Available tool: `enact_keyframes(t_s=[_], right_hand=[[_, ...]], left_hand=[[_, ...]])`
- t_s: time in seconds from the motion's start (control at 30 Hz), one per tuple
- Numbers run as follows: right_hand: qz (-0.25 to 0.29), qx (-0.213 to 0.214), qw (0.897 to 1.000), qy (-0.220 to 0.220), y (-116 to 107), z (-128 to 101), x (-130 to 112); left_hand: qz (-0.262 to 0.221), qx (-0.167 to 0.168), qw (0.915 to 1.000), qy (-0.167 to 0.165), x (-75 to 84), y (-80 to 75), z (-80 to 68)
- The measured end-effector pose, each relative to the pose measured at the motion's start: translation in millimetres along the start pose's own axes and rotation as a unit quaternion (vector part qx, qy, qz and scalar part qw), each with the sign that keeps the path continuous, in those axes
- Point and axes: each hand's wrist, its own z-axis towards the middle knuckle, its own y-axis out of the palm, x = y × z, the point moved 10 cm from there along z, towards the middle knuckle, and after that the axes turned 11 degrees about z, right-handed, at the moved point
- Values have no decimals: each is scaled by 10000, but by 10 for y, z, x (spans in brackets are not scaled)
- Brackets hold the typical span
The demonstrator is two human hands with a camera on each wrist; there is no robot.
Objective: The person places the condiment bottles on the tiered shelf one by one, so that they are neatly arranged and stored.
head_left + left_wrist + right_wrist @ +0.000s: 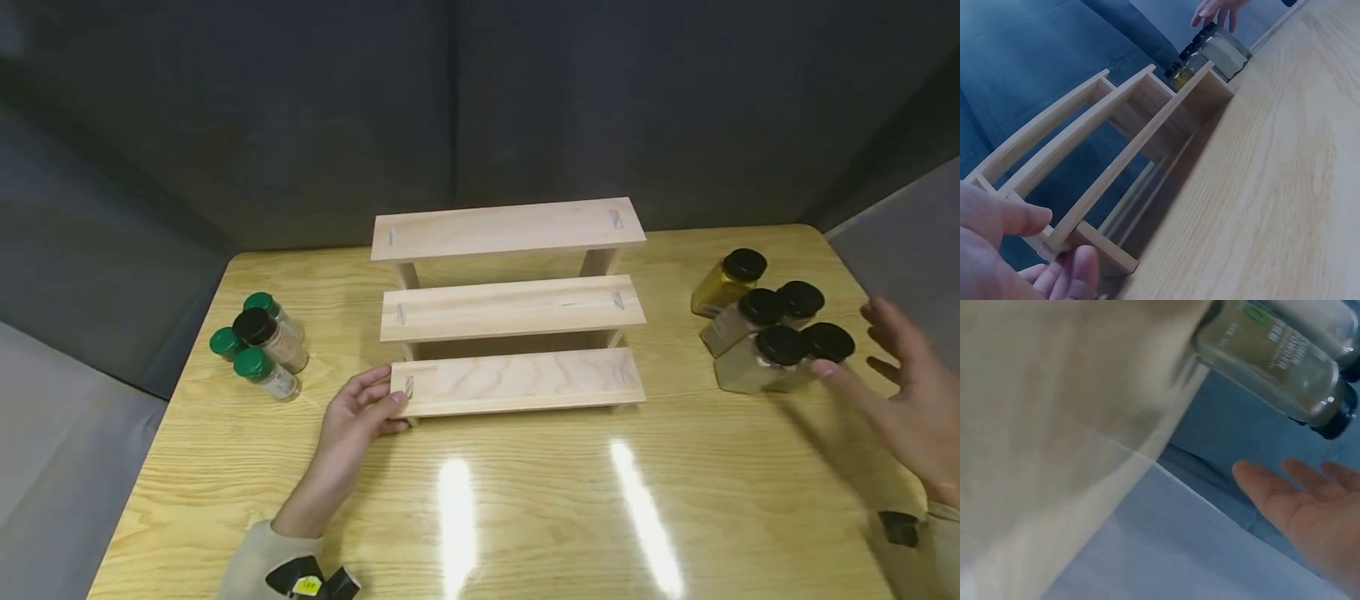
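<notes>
A three-tier wooden shelf rack (517, 312) stands mid-table, its steps rising toward the back. At the left end of its lowest board, my left hand (356, 421) pinches the wood, thumb on top and fingers tucked beneath; the left wrist view shows this hand (1029, 250) close up. Off to the right, my right hand (911, 396) is spread beside a group of black-lidded spice jars (738, 367), the thumb near the front lids. In the right wrist view, a jar (1272, 359) with pale brown contents and a green mark lies beyond the extended fingers (1266, 487).
On the left side of the table stand several small spice bottles (281, 346), most with green caps and one with a black cap. A yellow-filled jar (716, 292) is at the back of the right group. Dark curtains (450, 108) rise behind the wooden table (360, 533).
</notes>
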Motion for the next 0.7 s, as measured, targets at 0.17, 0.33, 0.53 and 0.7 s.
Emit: enact_keyframes(t_s=[0.17, 0.33, 0.53, 0.7], right_hand=[[-110, -159, 9995, 238, 21, -33, 162], [-45, -137, 9998, 134, 7, -60, 271], [-21, -258, 9994, 215, 48, -43, 331], [55, -98, 9997, 239, 54, -26, 300]], left_hand=[[-191, 67, 9997, -129, -46, 21, 35], [-271, 57, 9995, -166, -51, 52, 61], [-311, 60, 9992, -251, -79, 43, 71], [-372, 15, 9989, -277, -95, 40, 86]])
